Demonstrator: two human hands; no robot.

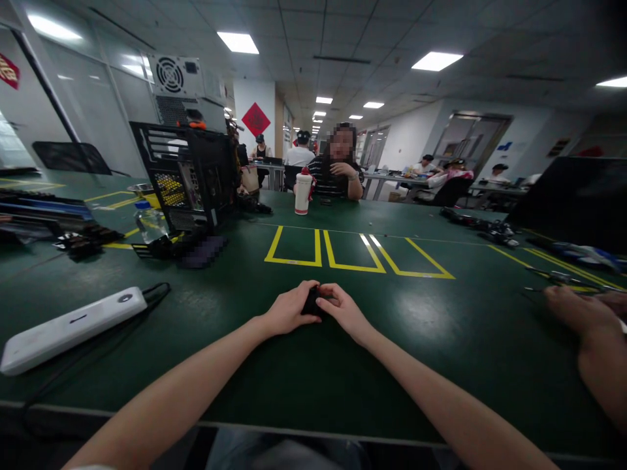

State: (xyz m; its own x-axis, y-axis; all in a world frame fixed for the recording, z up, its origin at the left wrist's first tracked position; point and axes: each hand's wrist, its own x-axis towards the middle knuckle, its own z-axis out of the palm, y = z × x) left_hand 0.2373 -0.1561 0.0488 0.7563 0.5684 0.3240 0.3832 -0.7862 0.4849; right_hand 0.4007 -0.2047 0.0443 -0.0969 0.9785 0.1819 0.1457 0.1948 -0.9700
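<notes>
Both my hands rest together on the green table (pixel 343 365), just short of the yellow taped boxes (pixel 353 254). My left hand (pixel 290 308) and my right hand (pixel 341 308) are closed from either side on a small black object (pixel 312 301). Most of that object is hidden by my fingers, so I cannot make out what it is.
A white power strip (pixel 68 328) with a black cable lies at the left. An open black computer case (pixel 189 176) stands at the back left, a white bottle (pixel 302 192) beyond the boxes. Another person sits across the table (pixel 337 166). A co-worker's hand (pixel 582 310) rests at the right edge near tools.
</notes>
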